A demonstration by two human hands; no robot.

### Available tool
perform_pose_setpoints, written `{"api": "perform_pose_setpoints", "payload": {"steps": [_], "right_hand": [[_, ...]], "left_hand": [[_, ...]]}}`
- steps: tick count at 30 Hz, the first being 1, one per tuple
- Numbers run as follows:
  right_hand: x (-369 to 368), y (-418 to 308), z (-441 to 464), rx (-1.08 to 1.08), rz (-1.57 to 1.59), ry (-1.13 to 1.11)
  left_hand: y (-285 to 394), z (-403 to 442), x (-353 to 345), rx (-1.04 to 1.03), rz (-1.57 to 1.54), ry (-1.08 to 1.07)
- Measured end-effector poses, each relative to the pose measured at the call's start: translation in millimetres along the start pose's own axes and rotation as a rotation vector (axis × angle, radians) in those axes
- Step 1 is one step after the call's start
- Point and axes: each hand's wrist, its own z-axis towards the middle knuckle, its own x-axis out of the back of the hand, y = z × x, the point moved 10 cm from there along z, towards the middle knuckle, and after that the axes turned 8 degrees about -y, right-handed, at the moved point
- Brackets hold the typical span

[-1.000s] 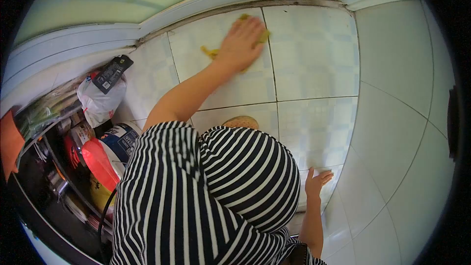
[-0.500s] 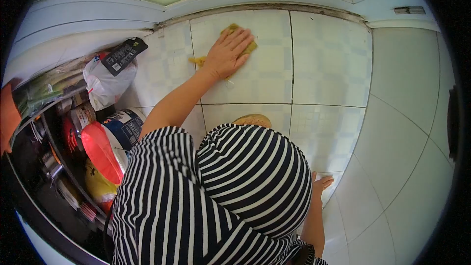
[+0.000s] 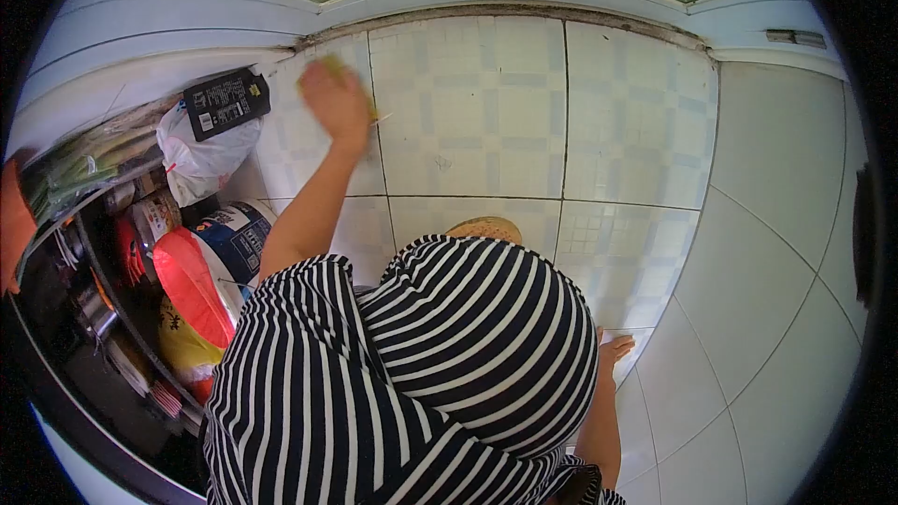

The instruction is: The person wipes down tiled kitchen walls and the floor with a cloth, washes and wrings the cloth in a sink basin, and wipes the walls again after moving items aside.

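Tile flr (image 3: 472, 145): L hand (image 3: 337, 108) w/ yel cloth (image 3: 334, 64); bag (image 3: 210, 164) contents unclear

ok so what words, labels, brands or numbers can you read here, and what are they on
No text is legible.
Black card: white print, too small to read.
Blue label: white print, too small to read.
Yellow bag: dark marks, too blurred to read.
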Motion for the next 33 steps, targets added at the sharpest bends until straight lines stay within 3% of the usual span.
{"api": "perform_pose_setpoints", "payload": {"steps": [1,3,5,6,9,11,13,15,16,18,19,20,21,23,25,26,28,31,33], "right_hand": [[3,-4,-1,0.0,-0.002,0.001],[10,-13,-9,-0.067,0.033,-0.095],[12,-16,-9,-0.063,0.04,-0.112],[10,-13,-6,-0.061,0.03,-0.112],[16,-22,-13,-0.053,0.031,-0.123],[18,-25,-15,-0.057,0.007,-0.113],[10,-17,-10,-0.033,0.009,-0.092],[9,-15,-7,-0.002,0.009,-0.067],[8,-14,-6,-0.021,0.013,-0.083],[10,-15,-2,-0.028,0.015,-0.095],[8,-13,0,-0.035,0.017,-0.105],[5,-12,-1,-0.041,0.02,-0.118],[3,-9,-2,-0.047,0.023,-0.131],[-8,3,11,-0.024,-0.07,-0.098],[-4,2,10,-0.057,-0.03,-0.108],[-10,7,19,-0.021,-0.085,-0.105],[-22,18,32,-0.009,-0.104,-0.096],[-20,20,36,-0.036,-0.114,-0.089],[-7,3,19,-0.054,-0.022,-0.091]], "left_hand": [[38,-6,-3,-0.185,-0.019,0.05],[111,-20,7,-0.404,-0.22,-0.199],[135,-39,14,-0.661,-0.202,-0.274],[123,-40,10,-0.664,-0.204,-0.277],[-15,-31,-20,-0.256,0.0,-0.159],[-97,-57,2,0.087,-0.053,-0.072],[-114,-69,15,0.156,-0.002,-0.048],[-113,-82,10,0.359,0.089,-0.059],[-94,-82,7,0.272,0.163,0.091],[-28,-73,0,0.007,0.085,0.135],[24,-66,15,-0.043,-0.107,-0.013],[65,-65,4,-0.092,-0.015,-0.141],[110,-77,7,-0.265,0.0,-0.065],[178,-92,18,-0.418,-0.159,-0.191],[212,-117,16,-0.677,-0.121,-0.254],[198,-118,18,-0.668,-0.106,-0.248],[172,-140,18,-0.896,-0.164,-0.303],[90,-158,27,-0.802,-0.088,-0.436],[46,-144,49,-0.808,0.142,-0.387]]}}
